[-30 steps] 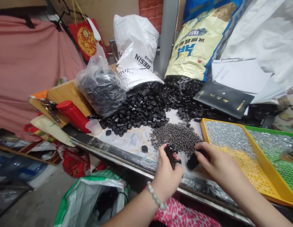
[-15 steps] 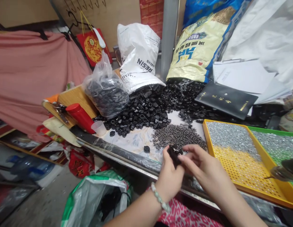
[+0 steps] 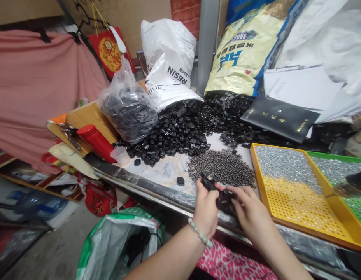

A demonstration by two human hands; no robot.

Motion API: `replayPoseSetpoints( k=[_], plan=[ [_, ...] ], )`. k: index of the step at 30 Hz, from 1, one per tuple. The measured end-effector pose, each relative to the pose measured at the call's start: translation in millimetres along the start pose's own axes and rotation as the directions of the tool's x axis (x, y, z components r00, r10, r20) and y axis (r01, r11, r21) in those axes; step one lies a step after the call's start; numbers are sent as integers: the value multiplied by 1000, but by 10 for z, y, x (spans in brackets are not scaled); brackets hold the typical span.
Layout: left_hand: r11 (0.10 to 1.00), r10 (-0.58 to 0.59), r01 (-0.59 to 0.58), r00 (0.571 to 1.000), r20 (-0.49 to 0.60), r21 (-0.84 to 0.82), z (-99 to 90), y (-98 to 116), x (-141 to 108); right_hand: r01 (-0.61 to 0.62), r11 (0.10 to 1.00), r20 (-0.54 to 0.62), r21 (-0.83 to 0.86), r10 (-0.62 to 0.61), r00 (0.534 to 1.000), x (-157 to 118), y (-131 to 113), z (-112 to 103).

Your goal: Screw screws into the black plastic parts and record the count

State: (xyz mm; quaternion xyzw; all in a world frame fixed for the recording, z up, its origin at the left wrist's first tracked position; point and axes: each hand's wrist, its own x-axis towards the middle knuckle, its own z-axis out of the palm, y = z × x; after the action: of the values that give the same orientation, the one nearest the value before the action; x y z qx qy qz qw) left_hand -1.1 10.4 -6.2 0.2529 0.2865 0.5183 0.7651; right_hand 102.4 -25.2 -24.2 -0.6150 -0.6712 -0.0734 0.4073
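Note:
My left hand [image 3: 206, 208], with a beaded bracelet at its wrist, is closed around a black plastic part [image 3: 209, 183] at the table's front edge. Close on its right, my right hand [image 3: 247, 202] has its fingers bent beside some small black pieces [image 3: 225, 200]; whether it grips one is hidden. Just beyond both hands lies a pile of small metal pieces [image 3: 223, 167]. A single round black part [image 3: 180, 181] rests on the tabletop to the left. Farther back spreads a heap of black parts [image 3: 174, 136].
A yellow tray [image 3: 297, 202] of metal pieces stands at right, overlapping a green tray [image 3: 358, 206]. A dark tool [image 3: 354, 182] juts in there. Left are a red canister [image 3: 95, 142] and a clear cup [image 3: 120, 155]. An open bag [image 3: 101, 241] sits below the table edge.
My hands have moved slightly apart, and more small black pieces show between them. My right hand has shifted right and down. The camera view has also shifted a little.

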Motion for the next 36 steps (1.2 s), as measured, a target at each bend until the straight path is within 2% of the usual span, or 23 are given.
replayPoseSetpoints(
  k=[3, 5, 7, 9, 11, 12, 13, 14, 15, 18, 19, 21, 23, 24, 26, 30, 33, 36],
  plan=[
    [999, 13, -13, 1000, 7, 33, -37, 32, -18, 32, 998, 16, -59, -32, 999, -11, 60, 5],
    [999, 27, -27, 999, 24, 27, -62, 70, -23, -23, 1000, 73, 9, 22, 997, -6, 67, -35],
    [1000, -1, 2, 998, 58, -19, -76, 125, -16, -128, 984, 194, 121, 103, 976, 21, 42, -113],
    [992, -87, 97, 988, 125, -82, -73, 195, 3, -286, 925, 403, 250, 169, 900, 65, -7, -214],
    [977, -150, 175, 970, 190, -123, -53, 267, 24, -468, 805, 592, 365, 187, 784, 110, -60, -310],
    [974, -154, 184, 966, 206, -135, -39, 298, 32, -539, 739, 648, 404, 184, 739, 127, -81, -348],
    [975, -142, 173, 968, 209, -140, -22, 326, 36, -579, 694, 671, 427, 186, 718, 140, -96, -377],
    [979, -120, 148, 973, 198, -138, -6, 350, 37, -585, 688, 663, 429, 199, 721, 148, -103, -398],
    [984, -98, 123, 978, 185, -126, 9, 370, 34, -561, 718, 632, 411, 219, 743, 153, -103, -414],
    [990, -111, 124, 977, 181, -61, 33, 421, 19, -393, 861, 487, 323, 205, 849, 171, -73, -456],
    [988, -136, 147, 972, 194, -47, 31, 434, 16, -360, 878, 473, 316, 183, 862, 183, -60, -476],
    [979, -184, 200, 953, 239, -44, 19, 452, 15, -400, 843, 544, 361, 159, 824, 213, -36, -526],
    [976, -192, 213, 943, 273, -50, 6, 458, 20, -515, 754, 636, 408, 171, 753, 235, -16, -575],
    [977, -188, 208, 941, 280, -45, 2, 457, 24, -557, 714, 657, 425, 180, 732, 238, -3, -595],
    [984, -165, 177, 949, 268, -20, 1, 453, 34, -576, 684, 626, 448, 220, 748, 218, 30, -622],
    [996, -62, 49, 978, 197, 72, -6, 435, 55, -546, 745, 418, 383, 387, 822, 112, 115, -645],
    [988, 6, -32, 986, 166, 154, -40, 379, 57, -554, 768, 241, 321, 500, 832, 48, 79, -625],
    [977, 26, -61, 985, 169, 204, -64, 291, 27, -538, 752, 166, 382, 517, 840, 37, -107, -536]
  ],
)
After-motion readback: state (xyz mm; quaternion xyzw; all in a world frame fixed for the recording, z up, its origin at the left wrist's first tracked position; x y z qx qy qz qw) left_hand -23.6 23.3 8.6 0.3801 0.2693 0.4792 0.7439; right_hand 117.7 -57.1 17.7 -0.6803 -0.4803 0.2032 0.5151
